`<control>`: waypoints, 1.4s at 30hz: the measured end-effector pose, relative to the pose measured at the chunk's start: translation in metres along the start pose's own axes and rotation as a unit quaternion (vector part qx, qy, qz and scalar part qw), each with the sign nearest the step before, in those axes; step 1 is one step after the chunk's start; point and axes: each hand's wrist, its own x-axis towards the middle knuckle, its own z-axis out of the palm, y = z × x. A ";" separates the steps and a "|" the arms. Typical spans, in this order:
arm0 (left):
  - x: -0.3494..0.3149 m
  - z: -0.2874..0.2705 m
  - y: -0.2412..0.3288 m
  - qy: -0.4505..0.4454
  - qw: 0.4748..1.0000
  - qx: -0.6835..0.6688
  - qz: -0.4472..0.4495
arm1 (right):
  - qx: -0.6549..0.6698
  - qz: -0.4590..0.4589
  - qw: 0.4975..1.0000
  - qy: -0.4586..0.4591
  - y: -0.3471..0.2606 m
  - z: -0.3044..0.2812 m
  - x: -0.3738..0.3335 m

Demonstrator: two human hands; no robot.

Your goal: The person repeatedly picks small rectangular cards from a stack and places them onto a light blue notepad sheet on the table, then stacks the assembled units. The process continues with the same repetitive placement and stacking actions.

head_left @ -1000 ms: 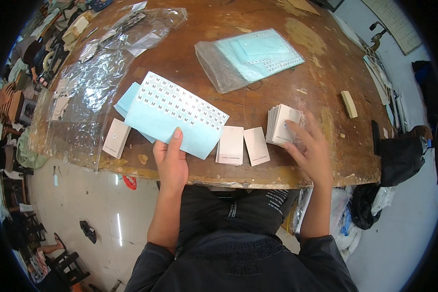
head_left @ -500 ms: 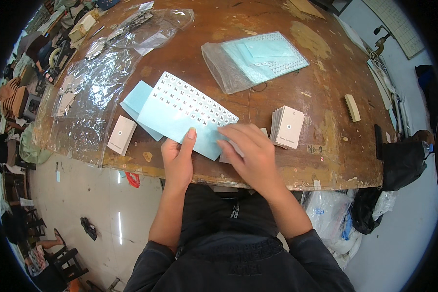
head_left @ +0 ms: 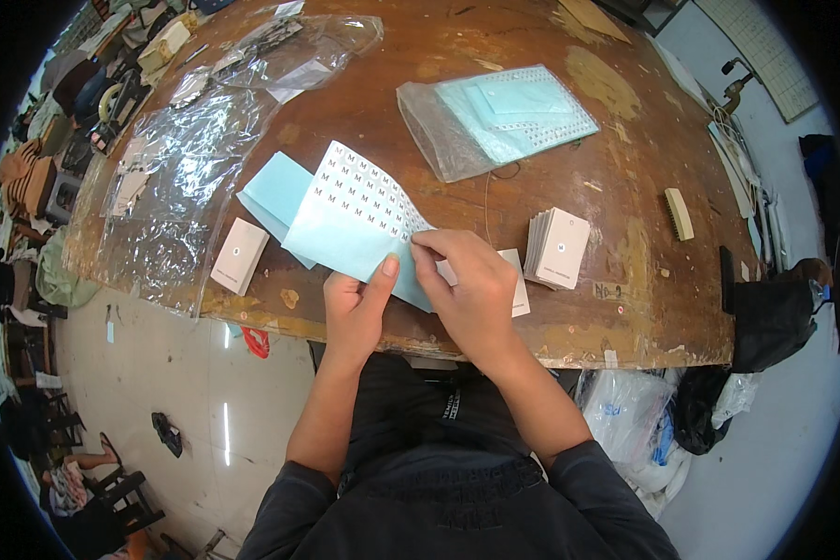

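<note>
The person sits at the near edge of a worn brown table (head_left: 532, 140). The left hand (head_left: 355, 303) holds up a pale blue sticker sheet (head_left: 350, 219) full of small white stickers, with its grip pinching the lower edge of the sheet, thumb on top. The right hand (head_left: 467, 289) is at the sheet's right corner, and its fingers are pressed together on one sticker there, as if peeling it off. The sheet is lifted just above the near edge of the table, between the two hands.

Under the right hand lies a white card (head_left: 516, 280), partly hidden. A stack of white cards (head_left: 555, 247) stands just to its right. One more white card (head_left: 240, 256) lies near the left edge, beside crinkly clear plastic (head_left: 182, 177). A clear bag with more blue sheets (head_left: 495, 117) lies farther back, near the middle.

The step in hand looks like peeling one sticker. The next move likely calls for a gentle pull, so the sticker does not tear, and then a careful press onto a card.
</note>
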 end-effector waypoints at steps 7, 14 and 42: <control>0.000 0.003 0.002 0.009 1.000 0.021 0.006 | -0.024 -0.015 1.000 -0.009 0.004 -0.017 -0.009; 0.003 0.006 0.002 0.040 0.999 0.009 -0.017 | -0.221 -0.118 0.954 -0.164 0.038 -0.099 -0.032; 0.001 0.002 0.001 0.033 0.999 -0.010 -0.021 | -0.255 0.022 0.894 -0.367 0.024 -0.100 -0.038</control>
